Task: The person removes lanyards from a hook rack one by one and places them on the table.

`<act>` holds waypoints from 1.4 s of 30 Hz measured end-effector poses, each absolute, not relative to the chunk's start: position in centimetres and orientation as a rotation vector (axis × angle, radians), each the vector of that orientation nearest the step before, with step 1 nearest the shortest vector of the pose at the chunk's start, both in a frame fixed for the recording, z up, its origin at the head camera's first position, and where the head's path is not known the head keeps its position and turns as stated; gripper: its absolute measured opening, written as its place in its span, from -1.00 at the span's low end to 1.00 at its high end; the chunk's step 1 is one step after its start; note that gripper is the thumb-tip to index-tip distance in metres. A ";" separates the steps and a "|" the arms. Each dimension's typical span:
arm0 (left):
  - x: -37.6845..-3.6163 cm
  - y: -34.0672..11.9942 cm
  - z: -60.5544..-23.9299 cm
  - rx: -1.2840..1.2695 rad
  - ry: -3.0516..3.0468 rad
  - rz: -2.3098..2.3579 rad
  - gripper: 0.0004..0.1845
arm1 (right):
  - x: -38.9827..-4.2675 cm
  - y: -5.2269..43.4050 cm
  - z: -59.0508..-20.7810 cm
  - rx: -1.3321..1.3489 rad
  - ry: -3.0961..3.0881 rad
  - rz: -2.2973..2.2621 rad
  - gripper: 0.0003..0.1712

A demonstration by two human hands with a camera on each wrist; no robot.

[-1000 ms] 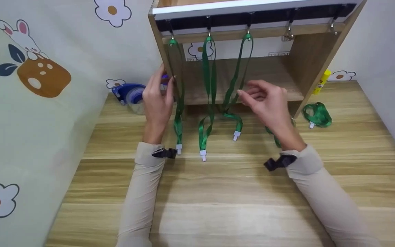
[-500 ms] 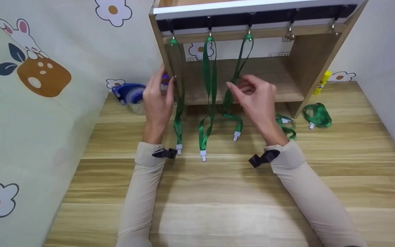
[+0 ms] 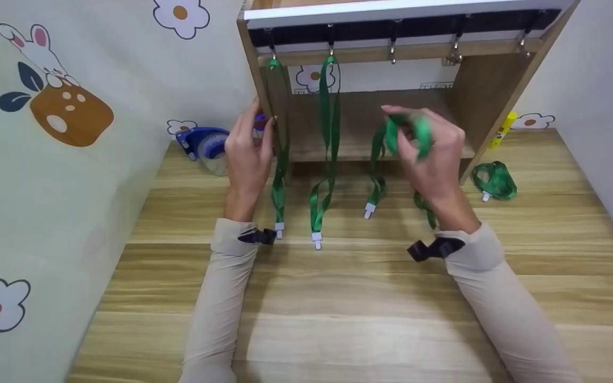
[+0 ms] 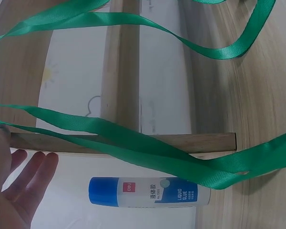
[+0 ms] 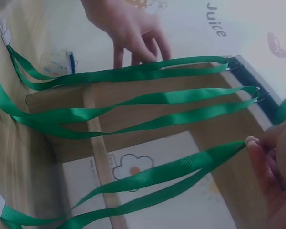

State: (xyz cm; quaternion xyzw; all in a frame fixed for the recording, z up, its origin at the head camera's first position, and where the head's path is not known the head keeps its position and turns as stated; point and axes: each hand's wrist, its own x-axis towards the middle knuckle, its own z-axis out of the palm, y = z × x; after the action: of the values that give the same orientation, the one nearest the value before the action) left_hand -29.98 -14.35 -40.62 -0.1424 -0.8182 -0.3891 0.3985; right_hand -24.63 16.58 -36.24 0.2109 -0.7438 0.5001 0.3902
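My right hand (image 3: 410, 133) pinches the top loop of a green lanyard (image 3: 377, 170), held off the rack in front of the wooden shelf (image 3: 490, 96). Its strap hangs down to a white clip (image 3: 369, 211) on the table. In the right wrist view my fingertips (image 5: 260, 145) grip the loop end of that lanyard (image 5: 162, 176). Two more green lanyards (image 3: 330, 127) hang from the two left hooks. My left hand (image 3: 253, 133) rests with straight fingers against the shelf's left side, beside the first hanging lanyard (image 3: 280, 175).
The three right hooks (image 3: 453, 53) are bare. A bunched green lanyard (image 3: 493, 181) lies right of the shelf and another (image 3: 424, 206) under my right wrist. A blue tape dispenser (image 3: 203, 143), a yellow glue stick (image 3: 500, 130) and a liquid glue bottle (image 4: 150, 191) stand by the shelf.
My right hand took hold of the third lanyard and lifted it off its hook, then moved right and down. The left hand stayed against the shelf.
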 end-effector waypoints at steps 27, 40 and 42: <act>-30.0 -14.2 -40.5 -0.355 -2.061 -0.984 -0.51 | -25.5 22.8 -38.9 0.485 -2.901 1.213 -0.89; -30.0 -14.1 -40.5 -0.346 -2.071 -0.996 -0.50 | -26.6 22.7 -40.8 0.617 -2.831 1.139 -0.79; -30.0 -14.1 -40.6 -0.345 -2.069 -1.002 -0.50 | -26.6 22.7 -40.8 0.616 -2.815 1.212 -0.79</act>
State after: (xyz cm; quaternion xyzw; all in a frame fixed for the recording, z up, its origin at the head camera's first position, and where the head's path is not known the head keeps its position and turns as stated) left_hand -29.96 -14.15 -40.56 -0.1361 -0.8168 -0.3956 0.3973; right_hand -26.61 22.72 -40.84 0.1971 -0.9004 0.3877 0.0076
